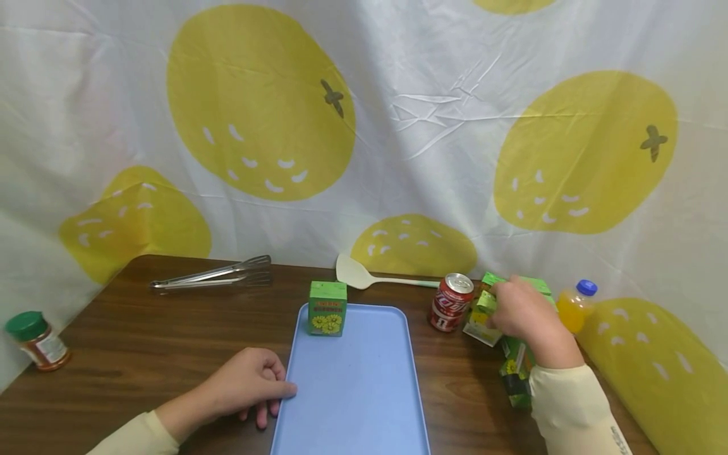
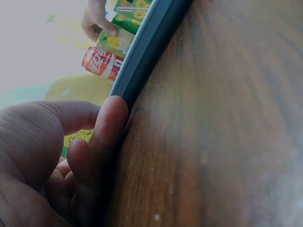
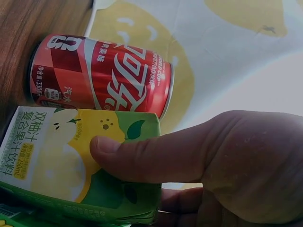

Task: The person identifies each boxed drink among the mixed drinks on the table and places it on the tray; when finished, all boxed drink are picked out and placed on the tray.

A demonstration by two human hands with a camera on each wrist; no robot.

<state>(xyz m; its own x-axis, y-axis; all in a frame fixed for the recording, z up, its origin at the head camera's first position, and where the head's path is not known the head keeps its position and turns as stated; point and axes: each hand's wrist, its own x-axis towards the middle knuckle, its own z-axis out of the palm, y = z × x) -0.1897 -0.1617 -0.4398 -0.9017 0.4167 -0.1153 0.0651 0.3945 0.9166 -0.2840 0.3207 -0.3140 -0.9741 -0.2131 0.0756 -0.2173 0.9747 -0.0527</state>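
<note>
My left hand (image 1: 244, 382) pinches the left rim of a light blue tray (image 1: 355, 392), with thumb and finger at its edge in the left wrist view. A green drink carton (image 1: 327, 309) with yellow flowers stands at the tray's far left corner. On the right, my right hand (image 1: 526, 313) grips a green and yellow juice carton (image 3: 61, 156), its thumb across the printed face. Beside that carton stands a red soda can (image 1: 450, 303). More green cartons (image 1: 516, 373) are under and behind the right hand, partly hidden by it.
Metal tongs (image 1: 210, 276) and a cream spatula (image 1: 355, 273) lie along the table's back. A small bottle of orange drink (image 1: 573, 309) with a blue cap stands far right. At the left edge is a green-lidded spice jar (image 1: 38, 341). A patterned curtain (image 1: 398, 158) hangs behind.
</note>
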